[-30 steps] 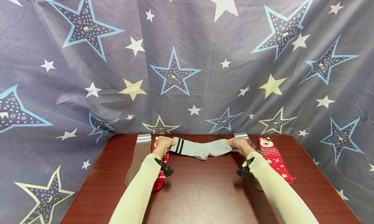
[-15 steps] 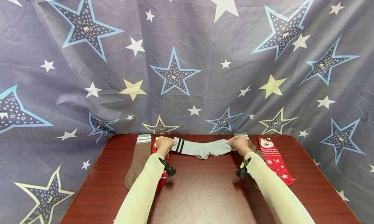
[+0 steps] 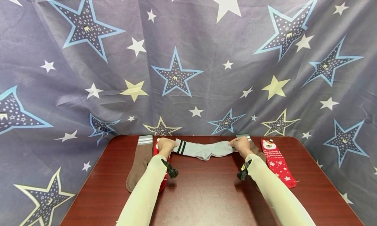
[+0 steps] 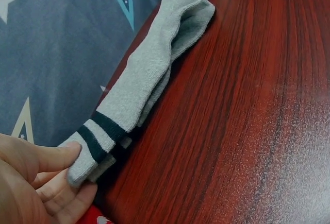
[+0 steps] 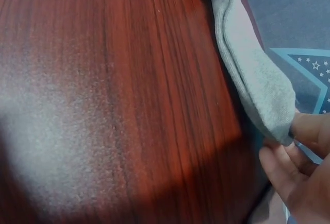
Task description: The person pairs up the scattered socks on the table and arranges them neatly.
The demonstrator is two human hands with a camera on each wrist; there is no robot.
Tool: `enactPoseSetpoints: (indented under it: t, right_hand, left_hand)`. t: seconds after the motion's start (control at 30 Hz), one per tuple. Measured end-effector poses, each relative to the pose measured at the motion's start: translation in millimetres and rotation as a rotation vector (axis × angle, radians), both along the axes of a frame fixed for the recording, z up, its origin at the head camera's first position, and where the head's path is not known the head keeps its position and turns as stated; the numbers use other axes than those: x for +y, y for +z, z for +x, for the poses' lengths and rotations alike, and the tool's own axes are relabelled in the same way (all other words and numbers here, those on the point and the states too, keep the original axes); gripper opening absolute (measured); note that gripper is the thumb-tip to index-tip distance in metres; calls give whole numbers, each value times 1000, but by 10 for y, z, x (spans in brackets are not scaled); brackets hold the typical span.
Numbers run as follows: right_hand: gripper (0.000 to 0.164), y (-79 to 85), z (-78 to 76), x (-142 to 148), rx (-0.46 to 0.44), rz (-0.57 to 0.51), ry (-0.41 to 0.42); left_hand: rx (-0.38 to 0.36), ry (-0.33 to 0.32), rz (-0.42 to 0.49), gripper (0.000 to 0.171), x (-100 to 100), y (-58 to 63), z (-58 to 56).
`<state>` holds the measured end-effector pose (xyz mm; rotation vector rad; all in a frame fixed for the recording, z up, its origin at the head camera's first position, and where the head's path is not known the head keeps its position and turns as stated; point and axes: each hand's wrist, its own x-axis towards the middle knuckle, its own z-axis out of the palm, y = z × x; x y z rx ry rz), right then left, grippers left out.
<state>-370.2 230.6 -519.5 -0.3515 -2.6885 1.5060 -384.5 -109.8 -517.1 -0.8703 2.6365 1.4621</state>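
A pair of grey socks (image 3: 195, 149), one layered over the other, stretches sideways between my two hands above the far part of the table. My left hand (image 3: 166, 145) pinches the cuff end, thumb on top, beside two black stripes. At the other end, the toes are pinched between thumb and fingers of my right hand (image 3: 240, 145). The heel sags in the middle. In the left wrist view the grey socks (image 4: 136, 74) show two layers with a gap between them. The toe end (image 5: 276, 110) fills the right side of the right wrist view.
On the left lie a brown sock (image 3: 138, 167) with a grey striped cuff and a red patterned sock (image 3: 163, 183), partly under my left arm. Another brown sock (image 3: 259, 150) and red sock (image 3: 278, 163) lie on the right. A star-print curtain (image 3: 188, 108) hangs behind the table (image 3: 203, 199).
Both hands keep their pinch on the grey socks, which stay nearly in place. My forearms have shifted slightly inward.
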Motion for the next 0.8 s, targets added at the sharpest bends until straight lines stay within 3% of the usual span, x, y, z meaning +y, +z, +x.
enactPoseSetpoints:
  t: [0.43,0.8]
  right_hand:
    - [18,12,2,4,-24,9,38]
    - [13,-1,-38,-11,20,-58,4]
  left_hand:
    - [-30,-12,-48,29,21,37,-9]
    - [-56,-48,-85,32,-7,52,-9]
